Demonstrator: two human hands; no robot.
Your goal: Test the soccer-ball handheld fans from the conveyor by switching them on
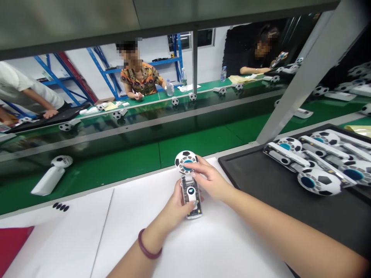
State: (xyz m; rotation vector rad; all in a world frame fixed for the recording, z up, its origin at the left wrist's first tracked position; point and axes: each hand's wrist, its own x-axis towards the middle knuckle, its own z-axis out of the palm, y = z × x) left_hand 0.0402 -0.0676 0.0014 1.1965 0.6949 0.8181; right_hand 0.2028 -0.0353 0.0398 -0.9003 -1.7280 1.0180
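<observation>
A small device with a football-patterned round head (183, 158) and a clear-fronted handle with a lit display is held upright over the white tabletop. My left hand (178, 204) is wrapped round the handle, its thumb pressed on the front below the display. Fingers of my right hand (207, 175) rest on the device's head, over its blue centre and around its right side. The back of the head and the fingers behind the device are hidden.
At the right, a black tray (246, 173) bears several similar devices. A conveyor (139, 154) beyond the tabletop carries more, one white device (50, 179) at the left. Several black ovals (60, 207) and a red sheet (13, 247) lie left. People sit opposite; a metal post (290, 85) slants at right.
</observation>
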